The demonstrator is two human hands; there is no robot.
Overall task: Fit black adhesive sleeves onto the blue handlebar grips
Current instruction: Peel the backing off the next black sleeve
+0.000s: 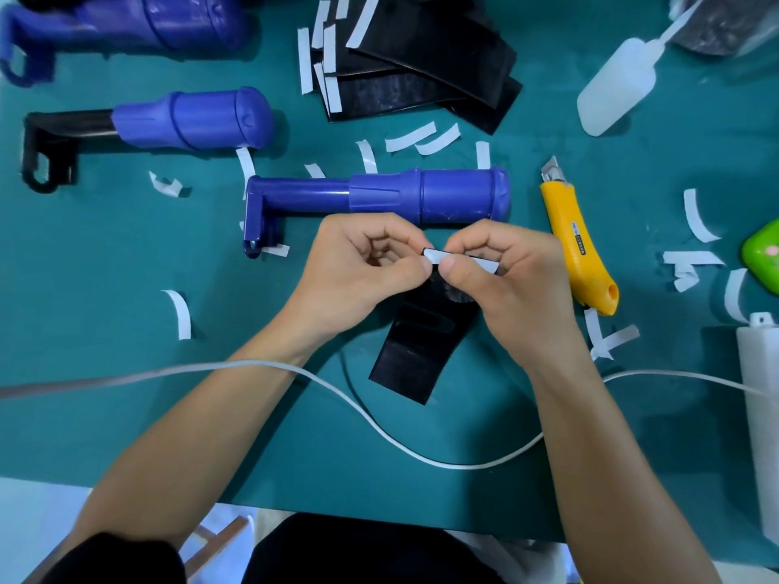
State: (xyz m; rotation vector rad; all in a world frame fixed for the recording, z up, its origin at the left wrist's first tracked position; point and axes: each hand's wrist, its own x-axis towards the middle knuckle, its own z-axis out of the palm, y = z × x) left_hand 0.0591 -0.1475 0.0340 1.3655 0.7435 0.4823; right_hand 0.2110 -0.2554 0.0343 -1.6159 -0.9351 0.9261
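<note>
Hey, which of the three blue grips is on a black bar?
The middle-left grip: its bar is black, with a black bracket at the end. The top-left grip and the centre grip sit on blue bars.

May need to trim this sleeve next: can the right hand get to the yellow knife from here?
Probably yes. The yellow knife lies on the mat just beside the right hand, nothing between them; but that hand pinches the sleeve's white backing strip and must let go first.
</note>
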